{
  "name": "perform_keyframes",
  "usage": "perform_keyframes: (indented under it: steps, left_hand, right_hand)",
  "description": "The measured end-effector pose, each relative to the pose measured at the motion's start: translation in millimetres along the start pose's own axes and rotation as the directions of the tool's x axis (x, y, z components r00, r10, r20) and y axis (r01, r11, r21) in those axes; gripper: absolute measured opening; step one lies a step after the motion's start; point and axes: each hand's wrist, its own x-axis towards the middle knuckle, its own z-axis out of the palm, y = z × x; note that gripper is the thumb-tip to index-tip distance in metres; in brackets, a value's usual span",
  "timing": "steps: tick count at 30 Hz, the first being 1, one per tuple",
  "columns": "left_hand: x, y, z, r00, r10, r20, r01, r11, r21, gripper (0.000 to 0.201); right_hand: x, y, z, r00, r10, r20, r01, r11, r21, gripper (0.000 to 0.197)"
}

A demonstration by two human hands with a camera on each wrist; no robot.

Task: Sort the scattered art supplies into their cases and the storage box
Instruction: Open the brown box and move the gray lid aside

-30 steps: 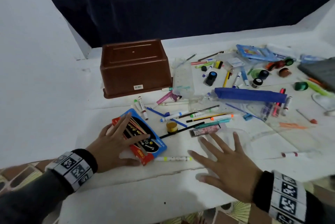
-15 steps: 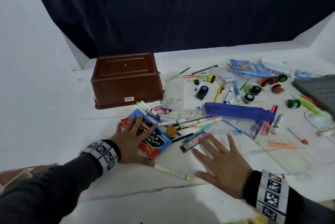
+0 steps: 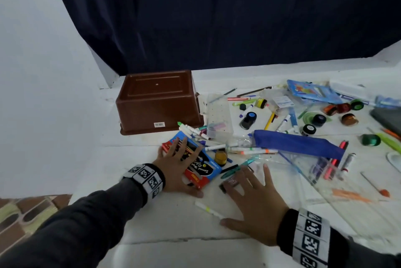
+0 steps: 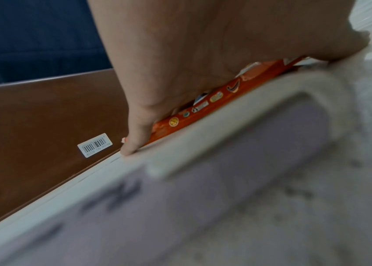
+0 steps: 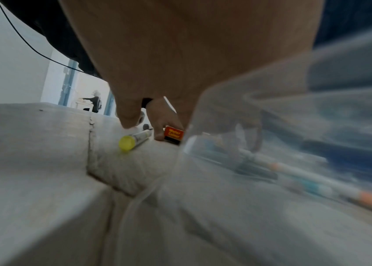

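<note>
My left hand (image 3: 181,159) lies flat with spread fingers on a red and blue pencil box (image 3: 202,172); its orange side (image 4: 203,106) shows under the palm in the left wrist view. My right hand (image 3: 249,187) rests flat on the table, fingers spread over a small dark case (image 3: 230,182) and a clear plastic sleeve (image 5: 271,126). A white marker with a yellow cap (image 3: 208,210) (image 5: 127,143) lies between the hands. The brown storage box (image 3: 156,102) stands upside down behind the left hand. A blue pouch (image 3: 297,144) lies to the right.
Pens, markers and pencils are heaped between the pencil box and the pouch. A clear case (image 3: 218,120) leans by the brown box. Ink bottles (image 3: 248,120) and small paint pots (image 3: 309,130) stand further back. A white wall is on the left, a dark curtain behind.
Both hands have slid away from me over the table, pushing the pencil box and loose pens closer to the brown box. The yellow-capped marker has stayed behind near my right thumb.
</note>
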Motion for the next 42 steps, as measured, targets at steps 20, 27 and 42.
perform_keyframes:
  steps: [20, 27, 42]
  left_hand:
    - [-72.1, -91.7, 13.0, 0.999, 0.032, -0.030, -0.035, 0.993, -0.114, 0.098]
    - [-63.5, -90.1, 37.5, 0.991, 0.131, 0.031, -0.129, 0.989, -0.077, 0.075]
    - [29.8, -46.9, -12.6, 0.947, 0.317, 0.052, -0.314, 0.948, -0.051, 0.101]
  right_hand:
    - [19.7, -22.2, -18.3, 0.997, 0.069, -0.016, -0.069, 0.998, 0.005, 0.082]
    - [30.2, -28.8, -12.7, 1.000, -0.021, 0.001, 0.021, 0.990, -0.142, 0.063]
    - [32.7, -22.1, -26.2, 0.958, 0.281, 0.062, -0.281, 0.960, -0.002, 0.077]
